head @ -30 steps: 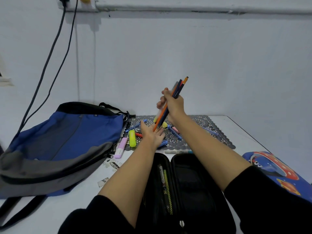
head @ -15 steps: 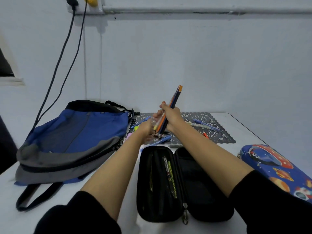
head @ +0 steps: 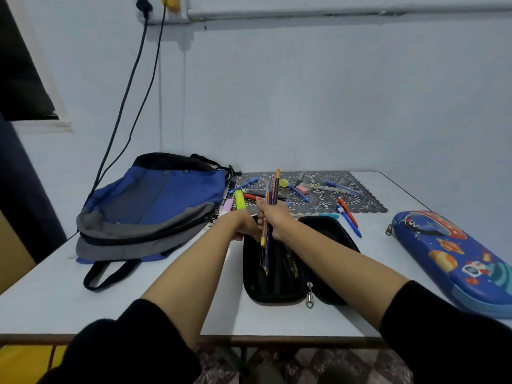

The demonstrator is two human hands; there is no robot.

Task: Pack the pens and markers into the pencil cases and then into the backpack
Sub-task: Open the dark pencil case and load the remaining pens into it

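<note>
- Right hand (head: 273,217) is clamped round a bundle of pens (head: 274,187), orange, blue and clear, nearly upright, with the lower tips inside the black pencil case (head: 277,292).
- Left hand (head: 243,225) sits at that case's far end; its grip cannot be told.
- Backpack (head: 155,200), blue and grey, lies flat by the table's (head: 55,300) left edge.
- Lace mat (head: 360,203) at the far edge carries loose pens (head: 343,188).
- Blue space-print pencil case (head: 457,253) lies at the right edge.
- Black pencil case lies open near the front edge.

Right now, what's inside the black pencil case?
Some pens lie in its left half; the bundle in the right hand dips in. The left hand hides its far corner.
</note>
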